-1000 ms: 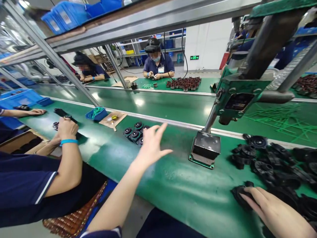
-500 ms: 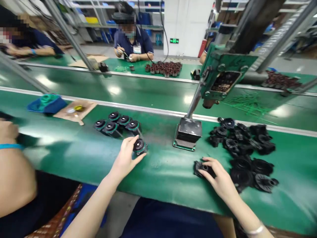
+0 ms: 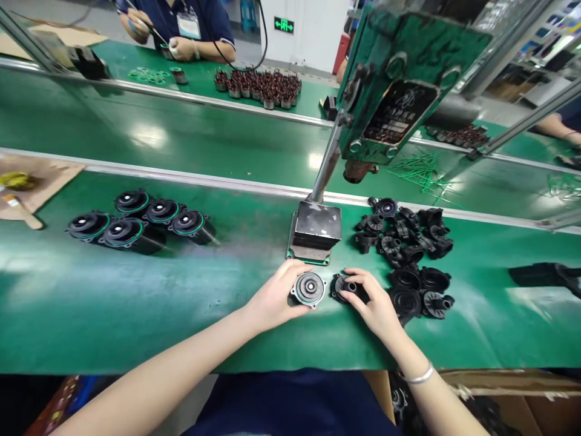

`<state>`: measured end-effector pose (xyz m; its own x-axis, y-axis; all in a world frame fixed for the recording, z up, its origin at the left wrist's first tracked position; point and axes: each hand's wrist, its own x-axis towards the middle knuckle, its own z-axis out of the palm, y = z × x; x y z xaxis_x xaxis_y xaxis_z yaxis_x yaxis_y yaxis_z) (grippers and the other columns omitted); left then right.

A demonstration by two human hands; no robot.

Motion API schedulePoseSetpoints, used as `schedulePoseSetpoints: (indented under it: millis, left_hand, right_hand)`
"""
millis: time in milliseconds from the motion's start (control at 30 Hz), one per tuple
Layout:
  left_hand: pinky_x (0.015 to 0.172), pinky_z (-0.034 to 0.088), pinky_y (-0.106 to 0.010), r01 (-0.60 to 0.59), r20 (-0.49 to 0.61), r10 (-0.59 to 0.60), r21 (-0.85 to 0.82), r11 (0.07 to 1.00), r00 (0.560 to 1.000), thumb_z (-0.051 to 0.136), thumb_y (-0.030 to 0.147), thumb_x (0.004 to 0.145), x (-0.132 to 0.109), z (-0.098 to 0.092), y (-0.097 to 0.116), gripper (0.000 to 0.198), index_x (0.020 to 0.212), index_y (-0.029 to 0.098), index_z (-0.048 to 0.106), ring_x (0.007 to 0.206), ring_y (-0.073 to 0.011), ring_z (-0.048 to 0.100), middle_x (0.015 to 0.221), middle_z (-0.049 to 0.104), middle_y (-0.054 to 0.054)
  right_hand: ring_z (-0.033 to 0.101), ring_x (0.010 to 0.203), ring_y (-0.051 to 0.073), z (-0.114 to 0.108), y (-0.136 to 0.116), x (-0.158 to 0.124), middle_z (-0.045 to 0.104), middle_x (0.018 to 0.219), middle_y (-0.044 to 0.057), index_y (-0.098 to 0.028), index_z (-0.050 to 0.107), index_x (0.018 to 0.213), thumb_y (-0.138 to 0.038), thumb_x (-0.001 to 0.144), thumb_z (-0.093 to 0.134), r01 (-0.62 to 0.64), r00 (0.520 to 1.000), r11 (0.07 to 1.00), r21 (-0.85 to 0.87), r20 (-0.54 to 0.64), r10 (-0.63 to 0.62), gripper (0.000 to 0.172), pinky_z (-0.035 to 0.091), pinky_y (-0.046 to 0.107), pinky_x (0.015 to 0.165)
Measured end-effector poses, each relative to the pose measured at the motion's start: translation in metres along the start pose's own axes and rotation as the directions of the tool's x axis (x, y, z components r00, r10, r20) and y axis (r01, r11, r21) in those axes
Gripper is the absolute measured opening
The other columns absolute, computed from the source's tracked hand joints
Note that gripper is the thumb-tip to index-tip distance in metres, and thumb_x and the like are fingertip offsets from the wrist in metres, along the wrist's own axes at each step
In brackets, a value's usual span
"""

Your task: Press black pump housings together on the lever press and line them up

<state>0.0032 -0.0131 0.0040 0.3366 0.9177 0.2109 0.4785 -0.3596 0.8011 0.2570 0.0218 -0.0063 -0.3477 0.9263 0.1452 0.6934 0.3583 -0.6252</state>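
My left hand (image 3: 282,297) is closed around a round black motor housing (image 3: 309,289) with a green sealing ring, its stepped face turned up toward me. Just to its right, my right hand (image 3: 370,297) grips a black plastic pump cover (image 3: 341,287) with a short spout, partly hidden by the fingers. A small gap separates the two parts. Both are held in front of the black block (image 3: 318,223) at the base of the green press (image 3: 399,91). Several similar motor housings (image 3: 129,233) stand in a group at the left.
Several black plastic covers (image 3: 403,280) lie piled at the right. A dark tool-like object (image 3: 542,274) rests at the far right. Cardboard with a brush (image 3: 22,212) is at the far left. Across the bench, a co-worker (image 3: 181,36) sits behind several copper-wound parts (image 3: 258,86).
My left hand has brought the motor housing rightward from the group, close to my right hand, and its face is turned more toward me. My right hand still holds the cover. The view has shifted.
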Motion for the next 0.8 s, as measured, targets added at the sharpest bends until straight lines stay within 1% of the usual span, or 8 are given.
schedulePoseSetpoints:
  millis: [67, 167, 233, 300, 400, 500, 600, 800]
  left_hand:
    - [0.107, 0.046, -0.048, 0.029, -0.019, -0.031, -0.060, 0.998, 0.999, 0.076, 0.027, 0.076, -0.004, 0.004, -0.006, 0.068, 0.133, 0.024, 0.039, 0.124, -0.0273, 0.052, 0.128, 0.053, -0.012]
    - [0.106, 0.048, -0.049, 0.114, -0.039, -0.122, -0.159, 0.981, 0.992, 0.078, 0.028, 0.073, -0.009, 0.014, -0.011, 0.079, 0.138, 0.025, 0.033, 0.124, -0.0286, 0.054, 0.133, 0.054, -0.012]
    - [0.104, 0.049, -0.049, 0.135, -0.051, -0.149, -0.216, 0.967, 0.988, 0.079, 0.028, 0.072, -0.011, 0.018, -0.011, 0.079, 0.136, 0.024, 0.033, 0.123, -0.0290, 0.056, 0.132, 0.055, -0.013]
    - [0.102, 0.051, -0.048, 0.114, -0.073, -0.133, -0.227, 0.967, 0.988, 0.079, 0.030, 0.072, -0.011, 0.019, -0.010, 0.073, 0.132, 0.023, 0.037, 0.120, -0.0291, 0.058, 0.128, 0.058, -0.013]
    - [0.100, 0.052, -0.047, 0.036, -0.117, -0.057, -0.175, 0.984, 0.991, 0.078, 0.031, 0.074, -0.010, 0.016, -0.010, 0.067, 0.129, 0.022, 0.040, 0.117, -0.0283, 0.060, 0.124, 0.060, -0.013]
    - [0.099, 0.053, -0.046, -0.029, -0.137, 0.009, -0.139, 0.990, 0.991, 0.075, 0.031, 0.077, -0.010, 0.014, -0.010, 0.064, 0.129, 0.021, 0.039, 0.117, -0.0278, 0.060, 0.124, 0.059, -0.013]
    - [0.098, 0.054, -0.047, -0.034, -0.135, 0.016, -0.132, 0.991, 0.991, 0.073, 0.032, 0.079, -0.011, 0.014, -0.012, 0.062, 0.129, 0.021, 0.039, 0.117, -0.0282, 0.059, 0.124, 0.059, -0.014]
    - [0.099, 0.053, -0.048, -0.037, -0.140, 0.018, -0.139, 0.990, 0.990, 0.072, 0.030, 0.080, -0.013, 0.016, -0.012, 0.063, 0.132, 0.021, 0.037, 0.120, -0.0290, 0.058, 0.125, 0.060, -0.014]
  right_hand:
    - [0.062, 0.103, 0.004, -0.005, -0.001, 0.005, 0.062, 0.113, 0.005, -0.012, 0.063, 0.090, -0.046, 0.079, 0.061, -0.020, 1.000, 0.999, 0.026, -0.003, 0.020, 0.036, 0.052, 0.017, 0.095]
    - [0.065, 0.096, 0.003, -0.020, -0.012, 0.016, 0.064, 0.108, 0.006, -0.009, 0.059, 0.085, -0.045, 0.080, 0.060, -0.063, 0.997, 0.996, 0.061, -0.043, 0.066, 0.036, 0.054, 0.015, 0.089]
    - [0.065, 0.097, 0.003, -0.031, -0.030, 0.022, 0.064, 0.110, 0.006, -0.009, 0.058, 0.086, -0.041, 0.080, 0.061, -0.062, 0.996, 0.995, 0.081, -0.054, 0.067, 0.032, 0.054, 0.013, 0.088]
    - [0.065, 0.097, 0.002, -0.037, -0.053, 0.026, 0.064, 0.109, 0.003, -0.011, 0.059, 0.087, -0.035, 0.079, 0.063, 0.015, 0.999, 0.998, 0.066, -0.037, -0.013, 0.025, 0.054, 0.010, 0.087]
    - [0.065, 0.095, -0.001, -0.029, -0.085, 0.028, 0.066, 0.104, -0.001, -0.014, 0.060, 0.089, -0.028, 0.077, 0.066, 0.217, 0.975, 0.976, -0.029, -0.040, -0.218, 0.019, 0.053, 0.006, 0.085]
    - [0.063, 0.100, 0.000, -0.013, -0.097, 0.027, 0.065, 0.104, 0.000, -0.014, 0.060, 0.092, -0.026, 0.076, 0.067, 0.330, 0.940, 0.938, -0.108, -0.047, -0.337, 0.022, 0.054, 0.008, 0.087]
    - [0.062, 0.104, 0.002, -0.003, -0.096, 0.025, 0.064, 0.107, 0.002, -0.013, 0.059, 0.095, -0.025, 0.076, 0.067, 0.354, 0.932, 0.921, -0.163, -0.028, -0.363, 0.024, 0.054, 0.012, 0.090]
    - [0.061, 0.108, 0.004, -0.002, -0.096, 0.019, 0.061, 0.113, 0.004, -0.013, 0.057, 0.100, -0.022, 0.074, 0.069, 0.357, 0.929, 0.909, -0.215, -0.019, -0.369, 0.030, 0.053, 0.015, 0.096]
